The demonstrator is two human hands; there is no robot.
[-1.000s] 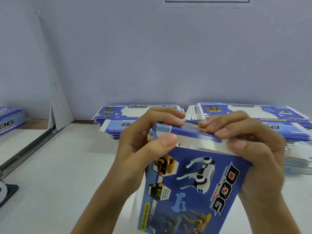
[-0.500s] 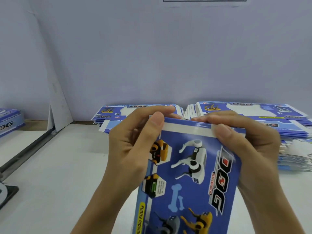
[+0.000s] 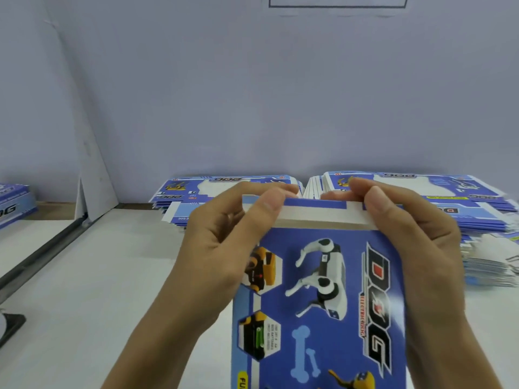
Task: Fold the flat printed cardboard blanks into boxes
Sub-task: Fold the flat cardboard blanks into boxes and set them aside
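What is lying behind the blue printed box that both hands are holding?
Behind the blue printed cardboard box, two stacks of flat blue printed blanks lie on the white table by the wall. The box, left hand and right hand cover their near middle parts.

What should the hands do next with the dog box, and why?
Probably push the top flap down and tuck it in. Both the left hand and the right hand pinch it at the top of the box, and its white strip isn't inside yet.

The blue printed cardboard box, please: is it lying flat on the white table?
No, both hands hold the blue printed cardboard box upright above the white table.
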